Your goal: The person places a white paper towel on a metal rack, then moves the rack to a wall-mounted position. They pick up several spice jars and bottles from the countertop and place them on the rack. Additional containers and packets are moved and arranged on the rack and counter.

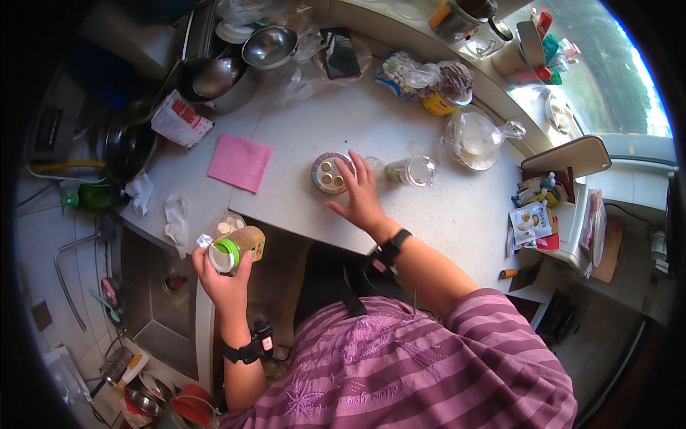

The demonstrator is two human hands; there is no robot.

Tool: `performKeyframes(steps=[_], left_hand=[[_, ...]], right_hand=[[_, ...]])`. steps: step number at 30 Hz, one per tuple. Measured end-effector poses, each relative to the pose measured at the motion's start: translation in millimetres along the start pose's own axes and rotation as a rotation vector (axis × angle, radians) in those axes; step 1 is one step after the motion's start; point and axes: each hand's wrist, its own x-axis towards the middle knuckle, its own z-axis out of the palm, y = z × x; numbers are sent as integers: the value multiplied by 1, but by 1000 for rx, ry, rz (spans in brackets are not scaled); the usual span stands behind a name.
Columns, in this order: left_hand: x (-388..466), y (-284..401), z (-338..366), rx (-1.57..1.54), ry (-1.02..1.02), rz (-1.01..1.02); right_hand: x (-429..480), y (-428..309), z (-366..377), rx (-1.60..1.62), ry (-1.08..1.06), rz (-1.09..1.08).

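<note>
My left hand grips a spice jar with a green and white lid, tilted over the counter's front edge by the sink. Just behind the jar is a clear bag or container of pale round pieces. Over the white counter, my right hand has its fingers spread at the right side of a round tin or holder with several small round caps on top. Whether the fingertips touch it cannot be told. To the right of that hand a clear jar stands or lies on the counter.
A pink cloth lies at the left, near crumpled tissues. The sink is at lower left. Metal bowls and a phone sit at the back. Bagged food and a white box with packets occupy the right.
</note>
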Motion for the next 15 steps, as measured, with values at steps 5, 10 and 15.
performKeyframes(steps=[5, 10, 15], left_hand=[[-2, 1, 2, -29, -26, -11], [-4, 15, 2, -2, -41, -2], [1, 25, 3, -5, -110, 49]], right_hand=[[-91, 49, -16, 251, 59, 369], [-61, 86, -27, 433, 545, 682], [-27, 101, -32, 581, 383, 642]])
